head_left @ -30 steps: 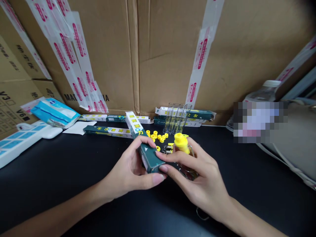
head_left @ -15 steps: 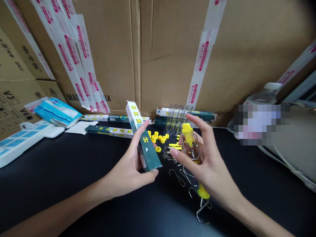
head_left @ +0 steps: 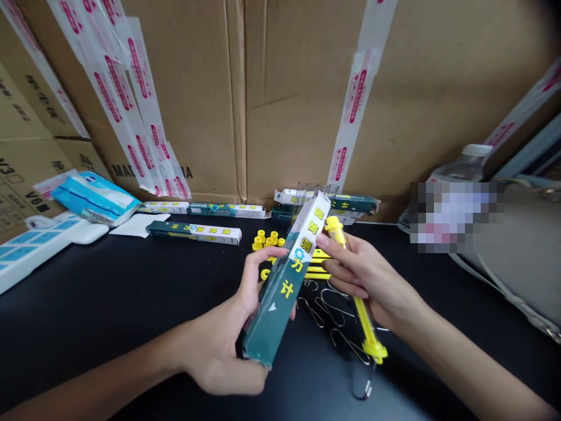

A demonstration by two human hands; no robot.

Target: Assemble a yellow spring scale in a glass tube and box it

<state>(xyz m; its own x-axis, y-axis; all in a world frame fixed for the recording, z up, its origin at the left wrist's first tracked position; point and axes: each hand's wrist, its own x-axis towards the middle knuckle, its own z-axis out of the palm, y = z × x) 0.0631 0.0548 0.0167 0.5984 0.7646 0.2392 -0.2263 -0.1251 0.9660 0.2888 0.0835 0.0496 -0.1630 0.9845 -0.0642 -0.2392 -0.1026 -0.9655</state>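
Note:
My left hand (head_left: 232, 327) is closed around a slim green-and-white cardboard box (head_left: 284, 286), which tilts with its white end up and to the right. In my right hand (head_left: 368, 275) is a yellow tubular spring scale (head_left: 367, 327), its hook hanging below. The upper end of the scale is near the box's white end. Behind the hands lie yellow plastic caps (head_left: 258, 241), yellow strips (head_left: 318, 269) and bent wire hooks (head_left: 337, 307). Clear tubes stand at the back, mostly hidden by the held box.
More slim boxes (head_left: 193, 233) lie along the back of the black table (head_left: 109, 327), before a large cardboard wall (head_left: 289, 88). On the left are a power strip (head_left: 35, 245) and a blue packet (head_left: 99, 197). A plastic bottle (head_left: 467, 166) and a pale bag (head_left: 521, 245) are at right.
The box in my left hand has swung from leaning left to leaning right and moved nearer my right hand. My right hand has turned, and its fingers have closed round the spring scale.

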